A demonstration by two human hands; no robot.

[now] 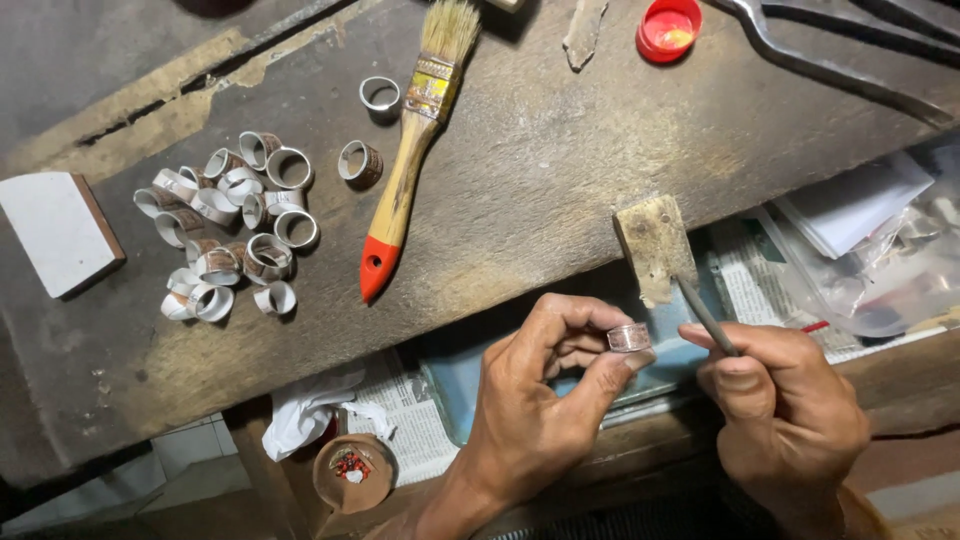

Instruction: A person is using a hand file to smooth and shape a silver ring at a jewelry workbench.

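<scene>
Hands at a jeweller's bench: the left hand (540,410) pinches a small metal ring (629,338) between thumb and fingertips, holding it just below the wooden bench pin (654,245). The right hand (785,410), at about three o'clock from the ring, is closed around a thin metal file (706,315) whose tip angles up toward the pin, close beside the ring; whether it touches cannot be told. Below the hands, at seven o'clock, a small round dish (352,470) sits near crumpled white cloth (305,410) and newspaper (415,420). Farther off, on the worn workbench (560,150), a red-handled paintbrush (410,160) lies at eleven o'clock. Beyond it, at ten o'clock, lies a pile of similar rings (225,225), with a white block (58,232) at the far left. A red cap (668,27) rests at twelve o'clock.
</scene>
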